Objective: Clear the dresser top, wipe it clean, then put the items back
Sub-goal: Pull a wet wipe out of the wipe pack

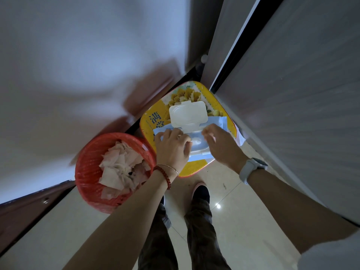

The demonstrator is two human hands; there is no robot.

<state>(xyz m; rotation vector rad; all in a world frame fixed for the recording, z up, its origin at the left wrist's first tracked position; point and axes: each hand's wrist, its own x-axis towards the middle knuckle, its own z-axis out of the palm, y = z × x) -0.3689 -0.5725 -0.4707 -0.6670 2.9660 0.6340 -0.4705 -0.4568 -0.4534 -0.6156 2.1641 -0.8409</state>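
Note:
A blue pack of wet wipes (216,121) lies on a yellow flower-printed stool (155,117). Its white flip lid (187,114) stands open, and a white wipe (196,142) shows in the opening. My left hand (172,148) presses down on the pack's left side, holding it in place. My right hand (219,144) hovers at the opening's right side with fingers curled and slightly apart, nothing in them. The dresser top is not in view.
A red bin (87,172) full of used white wipes stands left of the stool. A grey cabinet wall (292,94) rises on the right, a white blurred surface (78,65) on the left. My legs and shoes stand on the pale tiled floor (243,221).

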